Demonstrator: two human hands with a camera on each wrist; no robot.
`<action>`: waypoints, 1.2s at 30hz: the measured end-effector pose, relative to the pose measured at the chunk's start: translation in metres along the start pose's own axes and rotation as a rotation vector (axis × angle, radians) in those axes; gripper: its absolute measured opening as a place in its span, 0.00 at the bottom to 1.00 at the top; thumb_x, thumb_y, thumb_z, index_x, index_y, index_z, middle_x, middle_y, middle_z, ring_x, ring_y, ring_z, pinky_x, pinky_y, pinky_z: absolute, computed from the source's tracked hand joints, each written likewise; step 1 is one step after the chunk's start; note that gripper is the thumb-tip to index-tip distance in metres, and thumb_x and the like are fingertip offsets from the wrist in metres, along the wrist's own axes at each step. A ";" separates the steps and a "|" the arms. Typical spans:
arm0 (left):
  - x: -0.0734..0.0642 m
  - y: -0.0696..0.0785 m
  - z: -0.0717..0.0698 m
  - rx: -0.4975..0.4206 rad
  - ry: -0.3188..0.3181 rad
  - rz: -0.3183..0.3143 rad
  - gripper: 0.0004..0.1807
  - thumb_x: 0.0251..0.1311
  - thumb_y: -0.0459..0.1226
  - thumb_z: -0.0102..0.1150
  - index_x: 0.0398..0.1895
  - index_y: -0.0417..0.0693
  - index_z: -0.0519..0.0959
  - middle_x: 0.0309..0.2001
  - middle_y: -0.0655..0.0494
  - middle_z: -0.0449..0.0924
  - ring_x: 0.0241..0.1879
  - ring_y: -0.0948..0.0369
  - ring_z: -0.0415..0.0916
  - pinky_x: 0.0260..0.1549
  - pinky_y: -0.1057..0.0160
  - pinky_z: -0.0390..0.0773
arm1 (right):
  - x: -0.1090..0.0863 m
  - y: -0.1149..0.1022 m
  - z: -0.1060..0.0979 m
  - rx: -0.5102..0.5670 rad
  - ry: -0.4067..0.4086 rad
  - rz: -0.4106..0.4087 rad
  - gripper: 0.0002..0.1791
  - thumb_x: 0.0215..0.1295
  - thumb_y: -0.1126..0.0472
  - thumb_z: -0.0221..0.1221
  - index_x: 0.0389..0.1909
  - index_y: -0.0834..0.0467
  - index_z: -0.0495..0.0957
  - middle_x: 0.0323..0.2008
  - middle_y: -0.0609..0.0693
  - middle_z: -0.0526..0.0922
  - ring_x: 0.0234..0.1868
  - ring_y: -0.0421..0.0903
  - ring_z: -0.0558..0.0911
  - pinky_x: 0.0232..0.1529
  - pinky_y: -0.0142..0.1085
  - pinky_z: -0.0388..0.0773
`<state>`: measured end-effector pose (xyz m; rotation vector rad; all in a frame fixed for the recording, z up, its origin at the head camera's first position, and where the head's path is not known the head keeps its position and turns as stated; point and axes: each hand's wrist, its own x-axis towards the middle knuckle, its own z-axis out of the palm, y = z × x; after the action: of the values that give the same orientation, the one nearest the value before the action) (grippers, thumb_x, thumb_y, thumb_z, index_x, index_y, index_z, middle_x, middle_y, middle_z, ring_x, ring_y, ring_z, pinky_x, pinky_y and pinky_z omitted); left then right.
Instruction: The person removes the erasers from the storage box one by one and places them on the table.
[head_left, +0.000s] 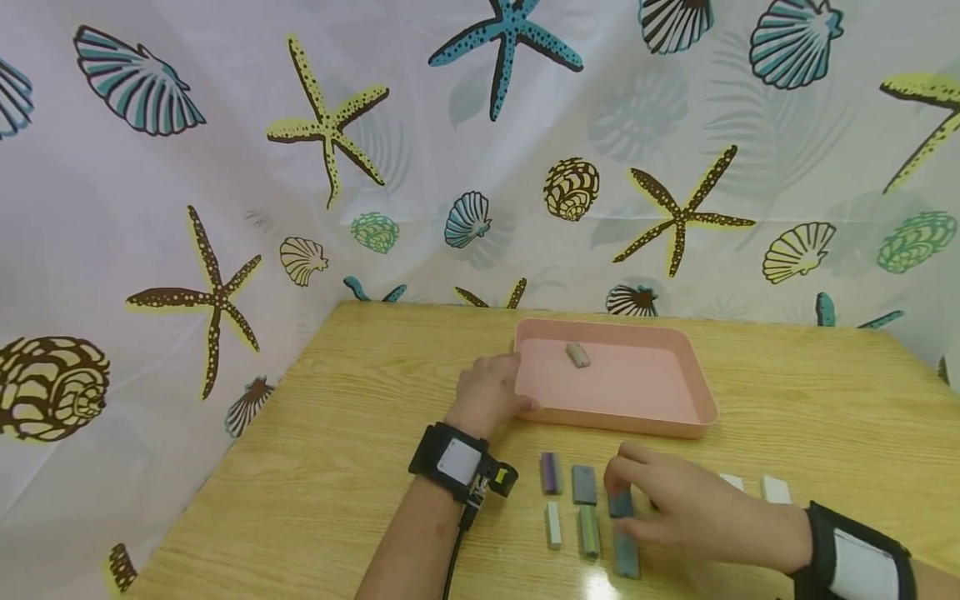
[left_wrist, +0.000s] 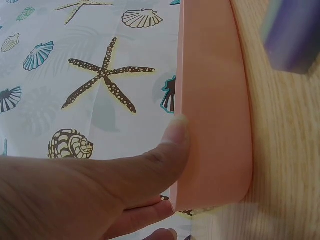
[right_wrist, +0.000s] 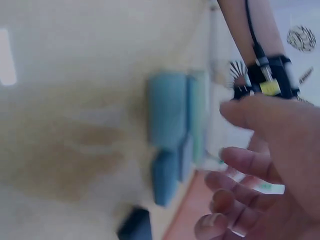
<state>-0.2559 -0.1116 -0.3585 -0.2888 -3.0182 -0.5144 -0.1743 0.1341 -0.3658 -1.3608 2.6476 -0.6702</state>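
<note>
My left hand (head_left: 487,392) grips the near left corner of a shallow pink tray (head_left: 611,421); in the left wrist view its thumb presses the tray's outer wall. A beige block (head_left: 577,355) lies inside the tray. In front of it my right hand (head_left: 675,496) hovers with parted fingers over a dark blue block (head_left: 620,503) and a blue-grey block (head_left: 626,560). The right wrist view, blurred, shows a gap between these fingers and the blocks. Left of that hand are a grey block (head_left: 583,485), a green block (head_left: 589,533), a purple block (head_left: 551,473) and a pale block (head_left: 553,525).
Beyond the right hand lie two white blocks (head_left: 776,490), partly hidden by it. Everything stands on a wooden table (head_left: 360,375). A white cloth (head_left: 420,150) printed with shells and starfish hangs behind and at the left. A cable (head_left: 453,554) runs along the left forearm.
</note>
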 end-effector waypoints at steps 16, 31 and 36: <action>0.000 -0.002 0.000 -0.012 -0.010 -0.005 0.27 0.42 0.48 0.71 0.44 0.45 0.74 0.41 0.53 0.79 0.38 0.58 0.75 0.33 0.59 0.74 | 0.043 0.057 -0.028 -0.277 0.307 -0.092 0.18 0.49 0.66 0.65 0.39 0.55 0.70 0.37 0.47 0.71 0.34 0.38 0.73 0.32 0.35 0.74; 0.001 -0.001 -0.001 0.006 0.013 0.011 0.27 0.42 0.48 0.71 0.44 0.45 0.75 0.40 0.54 0.80 0.37 0.58 0.75 0.32 0.59 0.74 | 0.085 0.088 -0.037 -0.293 0.221 0.093 0.16 0.53 0.63 0.64 0.40 0.57 0.70 0.39 0.53 0.73 0.26 0.41 0.71 0.26 0.34 0.72; 0.001 -0.002 -0.001 0.017 0.015 0.019 0.26 0.42 0.48 0.71 0.44 0.46 0.75 0.40 0.54 0.80 0.38 0.57 0.75 0.32 0.58 0.74 | 0.099 0.096 -0.037 -0.295 0.189 0.083 0.15 0.53 0.65 0.64 0.39 0.59 0.70 0.38 0.54 0.73 0.31 0.46 0.74 0.30 0.37 0.73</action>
<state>-0.2572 -0.1131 -0.3581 -0.3110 -3.0005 -0.4867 -0.3159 0.1173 -0.3617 -1.2995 3.0344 -0.4304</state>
